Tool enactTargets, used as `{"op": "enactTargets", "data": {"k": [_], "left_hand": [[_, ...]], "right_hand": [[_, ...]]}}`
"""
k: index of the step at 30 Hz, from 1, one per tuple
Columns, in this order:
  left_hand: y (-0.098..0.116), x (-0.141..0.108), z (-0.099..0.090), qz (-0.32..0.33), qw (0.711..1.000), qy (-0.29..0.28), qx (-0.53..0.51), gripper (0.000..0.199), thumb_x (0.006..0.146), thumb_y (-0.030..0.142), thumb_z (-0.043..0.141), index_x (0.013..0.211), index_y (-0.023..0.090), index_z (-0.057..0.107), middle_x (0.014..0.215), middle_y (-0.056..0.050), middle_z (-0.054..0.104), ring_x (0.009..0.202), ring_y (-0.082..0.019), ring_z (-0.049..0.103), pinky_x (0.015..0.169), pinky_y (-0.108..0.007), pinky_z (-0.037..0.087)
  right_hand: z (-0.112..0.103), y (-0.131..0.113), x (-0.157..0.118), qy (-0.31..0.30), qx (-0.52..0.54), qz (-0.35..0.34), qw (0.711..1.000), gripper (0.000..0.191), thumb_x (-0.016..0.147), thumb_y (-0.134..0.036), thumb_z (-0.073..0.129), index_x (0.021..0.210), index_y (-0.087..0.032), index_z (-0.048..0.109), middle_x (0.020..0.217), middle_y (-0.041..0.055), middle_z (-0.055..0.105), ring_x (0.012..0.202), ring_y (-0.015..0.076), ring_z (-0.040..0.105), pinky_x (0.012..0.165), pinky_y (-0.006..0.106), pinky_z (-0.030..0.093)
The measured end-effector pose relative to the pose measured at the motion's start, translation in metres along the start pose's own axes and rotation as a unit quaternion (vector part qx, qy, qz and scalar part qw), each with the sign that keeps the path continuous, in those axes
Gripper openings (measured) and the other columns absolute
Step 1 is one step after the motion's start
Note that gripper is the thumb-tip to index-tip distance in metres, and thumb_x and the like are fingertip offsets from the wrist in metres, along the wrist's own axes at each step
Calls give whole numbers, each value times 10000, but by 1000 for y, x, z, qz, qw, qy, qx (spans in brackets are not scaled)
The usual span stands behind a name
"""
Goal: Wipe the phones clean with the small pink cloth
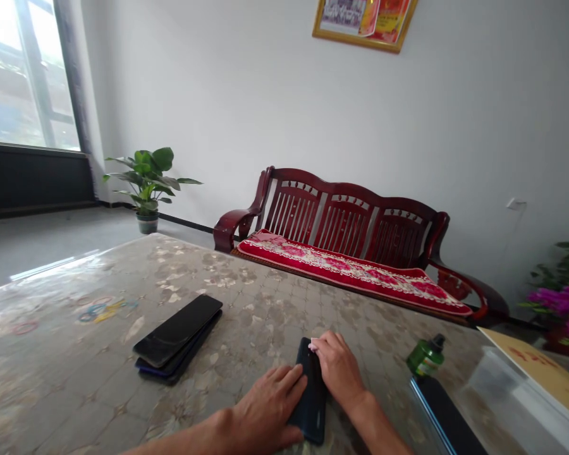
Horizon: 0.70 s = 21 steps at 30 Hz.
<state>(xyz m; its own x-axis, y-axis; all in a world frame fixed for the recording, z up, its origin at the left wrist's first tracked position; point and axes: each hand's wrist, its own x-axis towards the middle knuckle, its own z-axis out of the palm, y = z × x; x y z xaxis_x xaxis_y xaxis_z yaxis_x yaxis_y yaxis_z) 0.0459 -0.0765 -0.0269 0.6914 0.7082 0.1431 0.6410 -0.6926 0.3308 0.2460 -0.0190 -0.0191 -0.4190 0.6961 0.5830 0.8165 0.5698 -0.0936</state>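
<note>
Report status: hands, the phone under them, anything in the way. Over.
Left hand on phone, left edge. Right hand pinching pink scrap at phone's far end. Nothing visibly blocking; bottle sits apart.

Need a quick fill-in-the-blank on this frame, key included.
1. The person's ____ hand holds a pale pink scrap at the dark phone.
2. The stacked phones lie to the ____ of that phone.
3. The small bottle is coloured ____.
4. The bench's seat cover is mainly ____.

Missing words: right; left; green; red.
</note>
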Motion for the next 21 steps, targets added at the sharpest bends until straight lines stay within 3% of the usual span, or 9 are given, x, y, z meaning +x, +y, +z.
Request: {"op": "enactTargets", "data": {"k": [4, 9, 12, 18, 21], "left_hand": [[-4, 0, 5, 5, 1000, -2, -4, 717, 839, 515, 683, 1415, 157, 450, 1465, -149, 451, 1281, -327, 453, 1109, -412, 348], [-3, 0, 6, 19, 1000, 21, -5, 669, 818, 478, 717, 1365, 172, 481, 1357, -100, 543, 1224, -289, 490, 1101, -374, 359], [-3, 1, 6, 34, 999, 22, 5, 656, 834, 464, 703, 1367, 153, 478, 1345, -110, 551, 1220, -288, 495, 1090, -374, 375], [-5, -1, 2, 36, 999, 6, 31, 664, 863, 543, 651, 1358, 127, 503, 1385, -151, 526, 1219, -308, 508, 1073, -389, 397], [-5, -1, 3, 40, 998, 8, 36, 654, 871, 544, 641, 1359, 131, 501, 1378, -146, 534, 1217, -305, 513, 1070, -391, 402]], "right_hand": [[5, -6, 5, -28, 6, 29, 999, 244, 882, -26, 562, 891, -235, 686, 850, 15, 618, 837, 189, 569, 751, 287, 473], [-10, -18, -6, -108, 105, -26, 988, 259, 904, -30, 542, 971, -241, 676, 923, 16, 621, 906, 174, 570, 806, 275, 476], [-12, -16, -6, -118, 112, -31, 986, 276, 917, -37, 524, 1019, -245, 673, 960, 25, 629, 928, 186, 569, 825, 295, 479], [-1, -7, 23, -126, 84, 42, 988, 241, 941, -77, 526, 936, -240, 702, 898, 26, 638, 897, 193, 574, 800, 296, 483], [-5, -10, 23, -147, 91, 20, 985, 222, 947, -95, 534, 932, -243, 699, 918, 21, 636, 913, 187, 570, 807, 289, 475]]}}
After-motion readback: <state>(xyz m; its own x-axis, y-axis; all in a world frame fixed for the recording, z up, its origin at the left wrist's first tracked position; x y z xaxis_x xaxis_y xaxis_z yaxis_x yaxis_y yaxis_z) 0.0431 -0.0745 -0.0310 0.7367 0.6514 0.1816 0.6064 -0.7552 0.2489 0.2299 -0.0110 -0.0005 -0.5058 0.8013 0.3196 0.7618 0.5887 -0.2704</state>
